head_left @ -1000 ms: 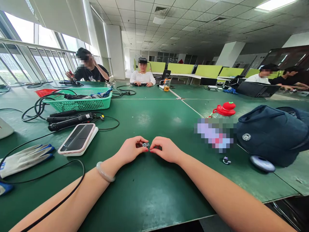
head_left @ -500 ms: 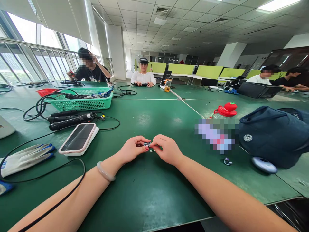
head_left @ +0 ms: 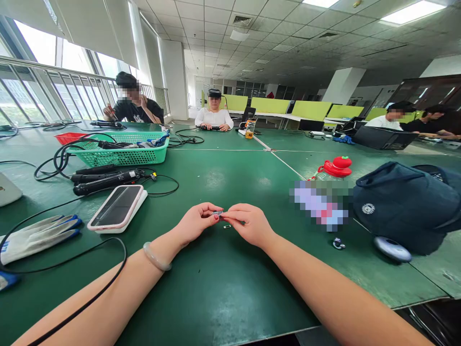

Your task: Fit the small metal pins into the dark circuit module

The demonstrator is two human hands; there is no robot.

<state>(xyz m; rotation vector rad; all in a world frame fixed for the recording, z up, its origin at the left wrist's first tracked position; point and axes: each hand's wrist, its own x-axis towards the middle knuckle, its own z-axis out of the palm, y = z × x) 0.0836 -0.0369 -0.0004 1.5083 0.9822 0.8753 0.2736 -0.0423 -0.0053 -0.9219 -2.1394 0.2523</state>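
In the head view, both hands meet over the green table [head_left: 230,288]. My left hand [head_left: 194,222] pinches a small dark-and-silver piece [head_left: 216,213], like a tiny circuit board, between thumb and forefinger. My right hand [head_left: 249,224] has its thumb and fingers pressed together at the right end of that piece. Those fingertips partly cover it, and its exact kind is too small to tell. Just beneath the right fingertips, a tiny white-rimmed rectangular part [head_left: 226,226] lies on the tabletop. A pale bangle [head_left: 156,257] circles my left wrist.
Left of me are a phone [head_left: 117,206], a work glove [head_left: 41,235], black handheld tools [head_left: 108,182] and a green basket [head_left: 122,154]. A cable [head_left: 124,254] crosses over my left forearm. To the right stand a red-lidded bottle [head_left: 334,168] and a dark blue bag [head_left: 403,206]. Several people sit farther off.
My right fingers have straightened and come closer together against the small piece. The left hand keeps its pinch, with the piece slightly lower and further left. The tiny part on the table shows more fully.
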